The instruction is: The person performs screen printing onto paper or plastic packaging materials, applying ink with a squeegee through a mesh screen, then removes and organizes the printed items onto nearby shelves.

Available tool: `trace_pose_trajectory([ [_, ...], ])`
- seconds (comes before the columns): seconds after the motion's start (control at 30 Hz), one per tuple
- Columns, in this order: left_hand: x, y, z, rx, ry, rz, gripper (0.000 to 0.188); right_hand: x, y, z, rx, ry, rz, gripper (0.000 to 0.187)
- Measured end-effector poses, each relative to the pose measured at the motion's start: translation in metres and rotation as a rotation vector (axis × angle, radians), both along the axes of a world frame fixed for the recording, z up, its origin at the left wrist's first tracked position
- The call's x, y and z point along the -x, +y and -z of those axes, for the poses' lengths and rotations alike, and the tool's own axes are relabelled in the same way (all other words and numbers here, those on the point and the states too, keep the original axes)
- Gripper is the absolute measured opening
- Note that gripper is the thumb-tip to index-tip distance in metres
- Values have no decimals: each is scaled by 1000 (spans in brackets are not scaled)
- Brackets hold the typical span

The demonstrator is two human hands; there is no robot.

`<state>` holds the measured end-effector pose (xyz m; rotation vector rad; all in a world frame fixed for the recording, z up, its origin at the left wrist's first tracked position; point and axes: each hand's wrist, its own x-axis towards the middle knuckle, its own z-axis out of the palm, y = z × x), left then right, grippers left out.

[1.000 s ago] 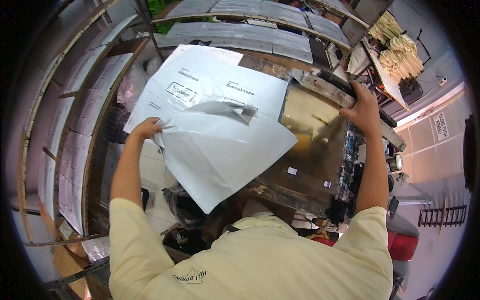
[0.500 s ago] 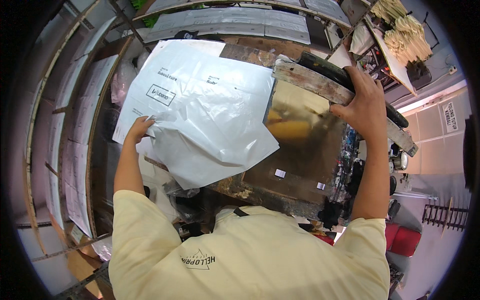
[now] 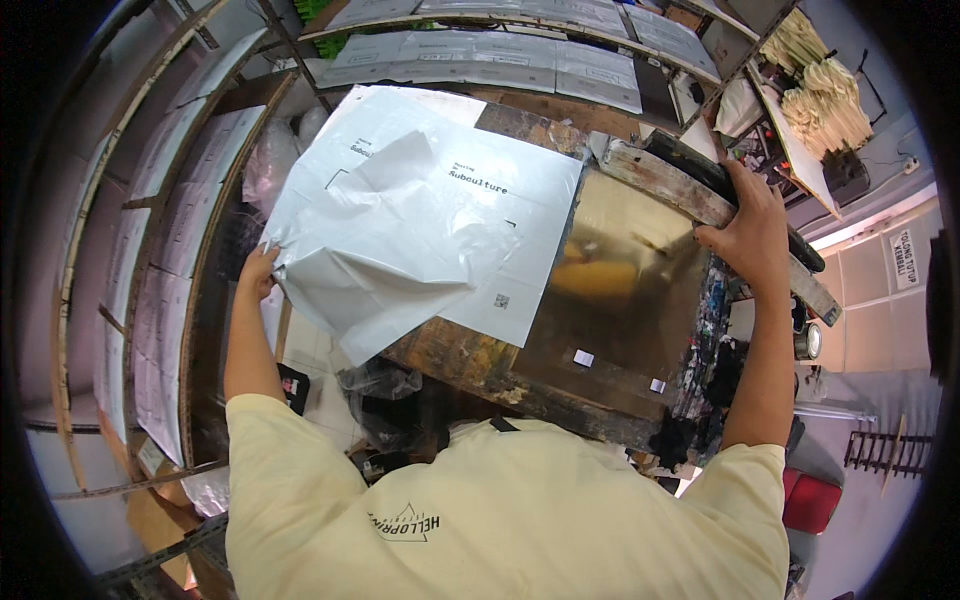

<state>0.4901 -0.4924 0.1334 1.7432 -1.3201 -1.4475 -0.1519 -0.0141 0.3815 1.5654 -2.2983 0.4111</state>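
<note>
My left hand [image 3: 258, 272] pinches the near-left corner of a thin white plastic sheet [image 3: 400, 230], which is creased and folded partly over on itself. Beneath it lies another white sheet [image 3: 535, 220] with black print and a small square code. My right hand [image 3: 755, 225] is wrapped around a paint-stained wooden bar [image 3: 665, 183], apparently one edge of a raised printing frame. A long black bar [image 3: 688, 165] runs along its far side. Below the bar is a glossy brown-gold surface [image 3: 620, 300] with two small white labels [image 3: 583, 357] near its front edge.
The worktable [image 3: 450, 350] is wooden and paint-stained. Shelves with white printed sheets stand at the left [image 3: 200, 200] and across the back [image 3: 480, 62]. Cream cloth bundles [image 3: 825, 105] are piled at the far right. A red seat [image 3: 810, 500] is at the lower right.
My left hand has pulled the upper plastic sheet leftward, folding it and uncovering more of the printed sheet beneath. My right hand still grips the wooden bar. The view has shifted slightly.
</note>
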Motion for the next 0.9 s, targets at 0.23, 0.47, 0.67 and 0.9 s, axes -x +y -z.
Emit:
trace_pose_trajectory([
  [0.23, 110, 3, 12, 683, -1200, -52, 74, 6, 13, 17, -11, 85, 14, 85],
  [0.47, 336, 215, 105, 842, -823, 879, 72, 6, 5, 15, 39, 80, -49, 82],
  [0.67, 381, 260, 145, 637, -998, 662, 66, 10, 3, 10, 46, 73, -58, 81],
  [0.9, 365, 234, 148, 654, -663, 591, 52, 15, 1, 9, 72, 47, -76, 78],
])
